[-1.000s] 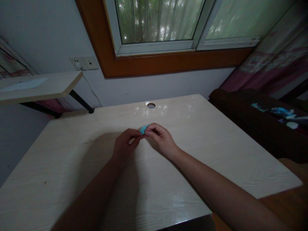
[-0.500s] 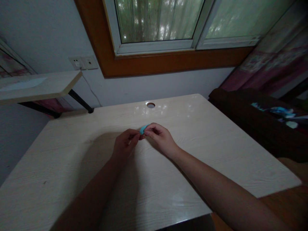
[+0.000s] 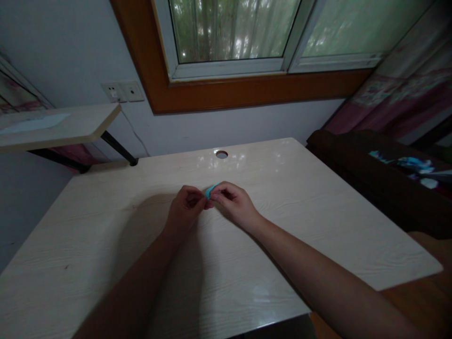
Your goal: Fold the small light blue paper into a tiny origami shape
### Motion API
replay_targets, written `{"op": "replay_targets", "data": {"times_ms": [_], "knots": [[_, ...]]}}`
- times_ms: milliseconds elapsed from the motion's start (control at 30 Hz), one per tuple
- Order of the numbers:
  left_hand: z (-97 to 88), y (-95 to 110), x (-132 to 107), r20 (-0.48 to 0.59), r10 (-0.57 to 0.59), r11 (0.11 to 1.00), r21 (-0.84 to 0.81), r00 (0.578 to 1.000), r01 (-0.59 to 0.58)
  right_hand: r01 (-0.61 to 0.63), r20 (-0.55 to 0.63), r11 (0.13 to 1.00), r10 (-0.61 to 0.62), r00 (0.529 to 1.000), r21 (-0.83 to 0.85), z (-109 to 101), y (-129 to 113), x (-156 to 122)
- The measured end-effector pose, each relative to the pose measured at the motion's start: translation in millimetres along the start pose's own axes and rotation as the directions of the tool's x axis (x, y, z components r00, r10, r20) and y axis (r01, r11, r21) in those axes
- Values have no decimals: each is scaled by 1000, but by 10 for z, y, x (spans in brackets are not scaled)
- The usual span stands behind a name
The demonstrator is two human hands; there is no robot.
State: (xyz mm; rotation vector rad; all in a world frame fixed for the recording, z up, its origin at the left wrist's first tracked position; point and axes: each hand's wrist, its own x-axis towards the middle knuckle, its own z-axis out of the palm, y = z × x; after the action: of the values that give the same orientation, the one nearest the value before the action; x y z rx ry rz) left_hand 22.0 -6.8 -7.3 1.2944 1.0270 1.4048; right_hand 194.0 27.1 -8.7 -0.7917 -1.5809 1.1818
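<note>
A small turquoise curved thing, band-like in shape, is held just above the middle of the table; its exact kind I cannot make out. My right hand grips it from the right between thumb and fingers, covering most of it. From the left, my left hand is closed in a pinch, thumb and index fingertip meeting at the thing's near left edge. The two hands' fingertips almost touch each other there.
The pale wood-grain table has a round cable hole near its back edge. A raised shelf on black legs stands at the back left. Behind are a window and wall sockets; a dark brown piece of furniture lies to the right.
The left hand's fingers have lifted and bent slightly, with the pinch still at the turquoise thing's edge. The right hand keeps its grip, nearly unmoved.
</note>
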Motion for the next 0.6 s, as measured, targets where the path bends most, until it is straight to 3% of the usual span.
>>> {"op": "replay_targets", "data": {"times_ms": [600], "knots": [[-30, -33, 8, 36, -45, 997, 62, 998, 43, -17, 16, 1000, 18, 1000, -25, -5, 19, 17]]}}
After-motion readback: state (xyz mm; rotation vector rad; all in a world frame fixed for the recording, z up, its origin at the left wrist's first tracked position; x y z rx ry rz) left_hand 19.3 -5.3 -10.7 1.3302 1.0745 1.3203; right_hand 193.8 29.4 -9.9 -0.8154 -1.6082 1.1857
